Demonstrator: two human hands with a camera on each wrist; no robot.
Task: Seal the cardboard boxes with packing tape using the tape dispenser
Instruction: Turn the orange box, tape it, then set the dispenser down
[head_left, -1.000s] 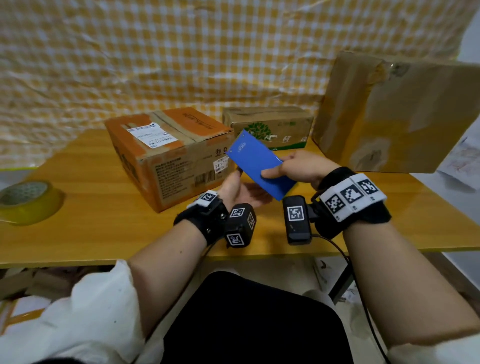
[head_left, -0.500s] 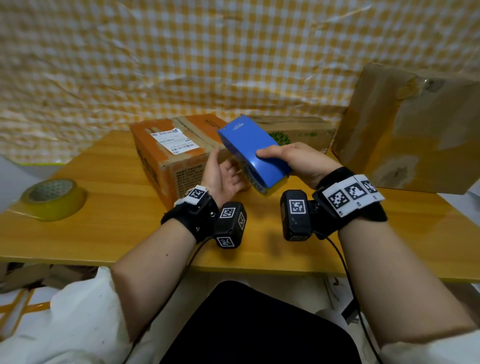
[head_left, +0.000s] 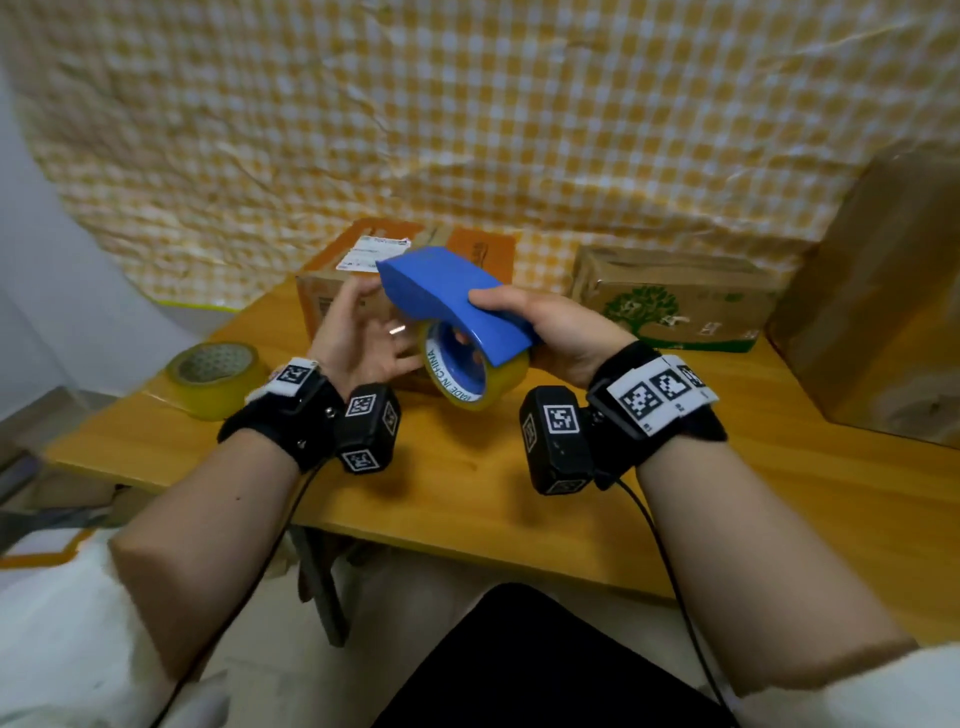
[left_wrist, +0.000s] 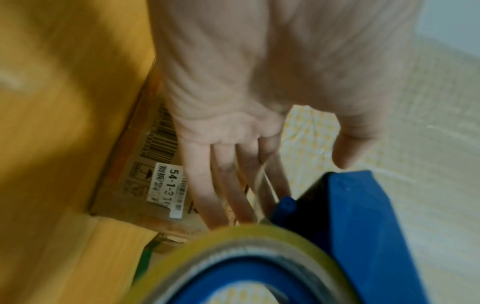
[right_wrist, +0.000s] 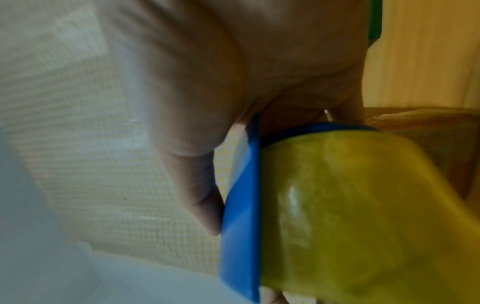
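Right now my right hand (head_left: 558, 332) grasps the blue tape dispenser (head_left: 457, 301) from above, thumb on its top shell, holding it in the air over the middle of the wooden table (head_left: 519, 499). Its yellowish tape roll (head_left: 470, 374) hangs under the shell and faces me. My left hand (head_left: 363, 338) is released, palm toward the dispenser, fingers (left_wrist: 205, 185) stretched along its front end; the left wrist view shows a thin strip of clear tape running by them, though I cannot tell whether they touch it. Just behind my hands sits an orange cardboard box (head_left: 332, 291) with a white label. A second box with a green tree print (head_left: 670, 306) stands toward the far right edge, and a spare tape roll (head_left: 215, 376) lies at the left edge.
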